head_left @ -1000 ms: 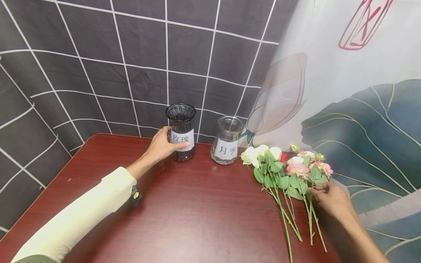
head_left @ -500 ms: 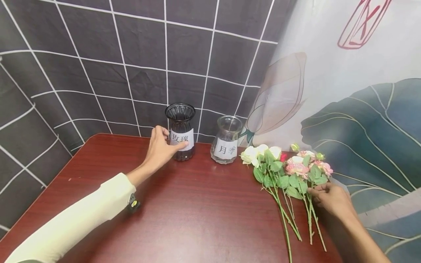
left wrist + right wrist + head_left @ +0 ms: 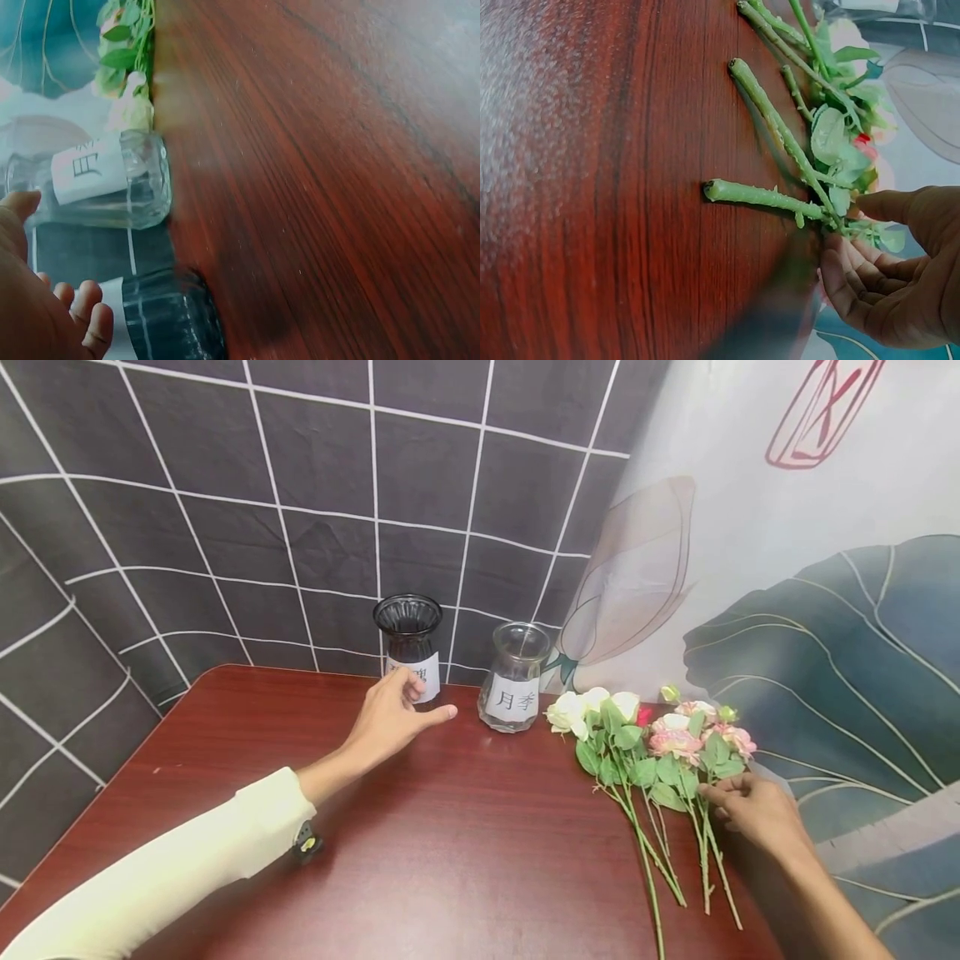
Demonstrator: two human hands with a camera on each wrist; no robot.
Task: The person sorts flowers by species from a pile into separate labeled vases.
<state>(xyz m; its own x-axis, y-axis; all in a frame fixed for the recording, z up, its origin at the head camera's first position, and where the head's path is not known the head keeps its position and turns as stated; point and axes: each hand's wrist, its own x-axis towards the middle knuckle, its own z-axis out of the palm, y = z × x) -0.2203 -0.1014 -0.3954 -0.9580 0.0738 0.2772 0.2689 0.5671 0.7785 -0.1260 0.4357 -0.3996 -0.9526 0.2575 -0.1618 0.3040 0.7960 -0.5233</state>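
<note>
At the right of the reddish-brown table (image 3: pixel 450 843), the pink flowers (image 3: pixel 677 745) on my feed looked frilled and pale, with green leaves (image 3: pixel 720 753) and nubbly stems (image 3: pixel 761 196), beside white roses (image 3: pixel 570 714). Near the back edge, a dark ribbed glass vase (image 3: pixel 408 643) stood upright, flared at its rim, with a white label (image 3: pixel 429 677); to its right stood a clear glass vase (image 3: pixel 513 693) labelled 月季. The stems lay just left of the right hand (image 3: pixel 757 814), at its fingertips, and the dark vase was just beyond the left hand (image 3: pixel 390 718), which partly covered its label. I saw the right thumb and bent fingers near each other about the stems, but could not tell whether they pinched them. The left thumb spread wide from lightly bent fingers, nothing in its grasp.
</note>
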